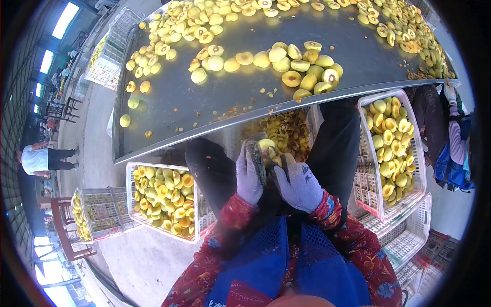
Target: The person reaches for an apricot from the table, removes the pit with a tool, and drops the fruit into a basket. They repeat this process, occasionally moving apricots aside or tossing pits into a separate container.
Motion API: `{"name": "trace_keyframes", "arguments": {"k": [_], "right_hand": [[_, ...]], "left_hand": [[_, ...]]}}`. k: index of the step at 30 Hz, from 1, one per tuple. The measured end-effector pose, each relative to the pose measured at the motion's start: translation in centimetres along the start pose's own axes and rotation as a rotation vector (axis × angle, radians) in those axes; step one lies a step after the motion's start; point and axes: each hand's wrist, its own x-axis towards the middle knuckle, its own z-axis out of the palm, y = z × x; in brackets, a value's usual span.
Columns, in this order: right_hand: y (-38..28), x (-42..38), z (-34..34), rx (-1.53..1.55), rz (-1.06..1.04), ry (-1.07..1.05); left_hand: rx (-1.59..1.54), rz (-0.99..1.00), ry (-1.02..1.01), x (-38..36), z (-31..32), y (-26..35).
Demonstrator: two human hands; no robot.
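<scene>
Peach (266,146) sits below the table's (169,97) near edge, over my lap: my left hand (249,176) closes around it; my right hand (299,184) grips the tool. Cut steadily, fingers clear.

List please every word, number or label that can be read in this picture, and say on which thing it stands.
Nothing can be read with certainty.
Right glove: a small dark mark on its back, too blurred to read.
Blue apron: white marks at the lower edge, cut off and unreadable.
White crates of halved yellow fruit: no label visible.
Metal table: no writing visible.
</scene>
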Motion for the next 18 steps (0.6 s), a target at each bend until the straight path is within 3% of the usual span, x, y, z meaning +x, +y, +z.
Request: {"name": "trace_keyframes", "arguments": {"k": [5, 6, 7, 9, 11, 13, 16, 17, 18], "right_hand": [[0.7, 0.1, 0.3, -0.084, -0.175, 0.048], [1.4, -0.2, 0.7, 0.019, -0.136, 0.030], [2.4, -0.7, 1.3, 0.125, -0.117, 0.013], [2.6, 0.1, 1.1, 0.476, 0.071, -0.130], [1.8, 0.6, -0.6, 0.927, 0.462, -0.402], [1.4, 0.7, -1.4, 0.643, 0.143, -0.432], [5.1, -0.6, 1.3, 0.561, 0.266, -0.502], [5.7, -0.8, 1.5, 0.476, 0.196, -0.504], [5.7, -0.9, 2.1, 0.649, 0.296, -0.470]], "left_hand": [[0.006, -0.081, 0.067, -0.4, 0.5, -0.6], [-0.011, -0.084, 0.086, -0.3, 0.9, -0.3], [0.168, -0.069, 0.074, -0.3, 0.9, 0.0], [0.342, 0.129, 0.071, -0.1, 0.8, -0.8], [0.472, 0.170, 0.050, -0.2, 1.1, 0.1], [0.633, 0.184, 0.050, -0.4, 1.4, 1.1], [0.731, 0.080, 0.013, -0.1, 0.6, -0.3], [0.741, -0.052, -0.010, 0.3, 0.5, -0.4], [0.795, -0.080, -0.010, 0.1, 0.6, -0.3]]}}
